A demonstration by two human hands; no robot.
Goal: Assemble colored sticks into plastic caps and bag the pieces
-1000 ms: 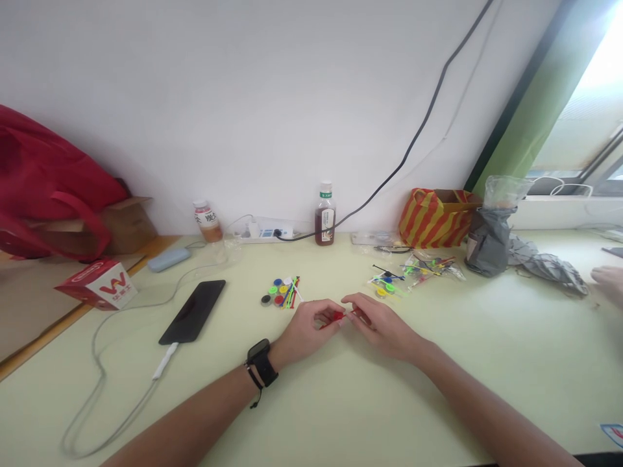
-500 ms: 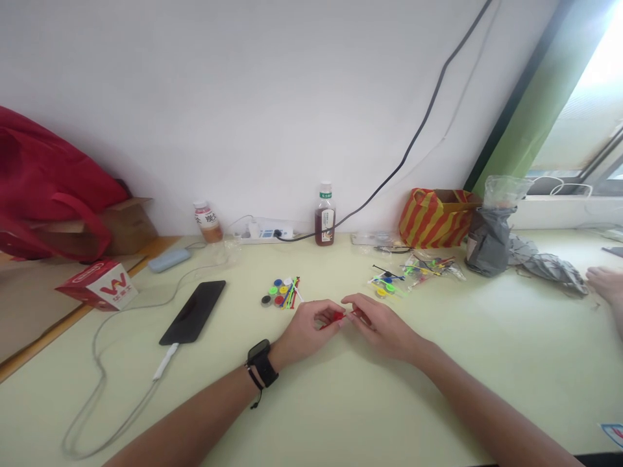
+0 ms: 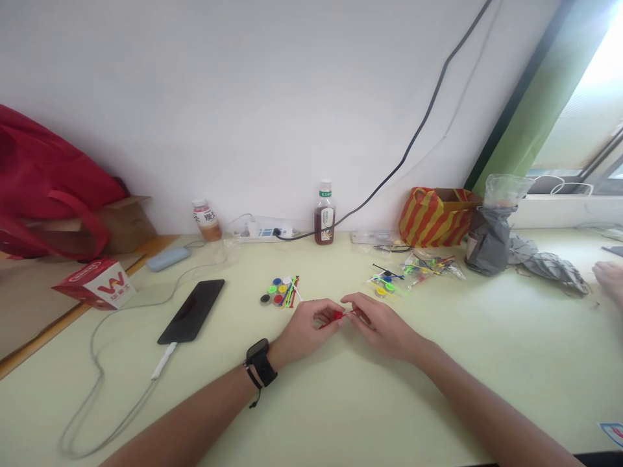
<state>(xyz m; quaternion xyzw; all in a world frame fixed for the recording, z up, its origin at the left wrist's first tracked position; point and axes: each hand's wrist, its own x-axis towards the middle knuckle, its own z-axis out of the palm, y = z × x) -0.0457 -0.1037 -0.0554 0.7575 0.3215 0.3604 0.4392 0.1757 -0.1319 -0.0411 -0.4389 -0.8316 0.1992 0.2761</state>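
Note:
My left hand (image 3: 314, 327) is closed, thumb and fingers pinching a small red plastic piece (image 3: 337, 316). Fingertip to fingertip with it, my right hand (image 3: 382, 326) is closed too and pinches a thin red part at the piece's right side. Fingers cover most of the red piece, so its full shape is hidden. Beyond my left hand lie several round coloured discs (image 3: 278, 299) and a bundle of thin coloured sticks (image 3: 293, 293). Past my right hand, another group of coloured discs and sticks (image 3: 384, 283) lies beside a clear bag of similar parts (image 3: 431, 267).
To the left lie a phone (image 3: 191, 311) on a charging cable, a red-white box (image 3: 97, 284) and a power bank (image 3: 168, 259). Along the wall stand two bottles, a power strip (image 3: 263, 232), a striped bag (image 3: 435, 217) and a grey bag (image 3: 489, 243). Another person's hand (image 3: 609, 277) rests far right.
My hands keep almost the same pinch around the red piece. The view has shifted very slightly. At the far right, the other person's hand has moved a little to the right.

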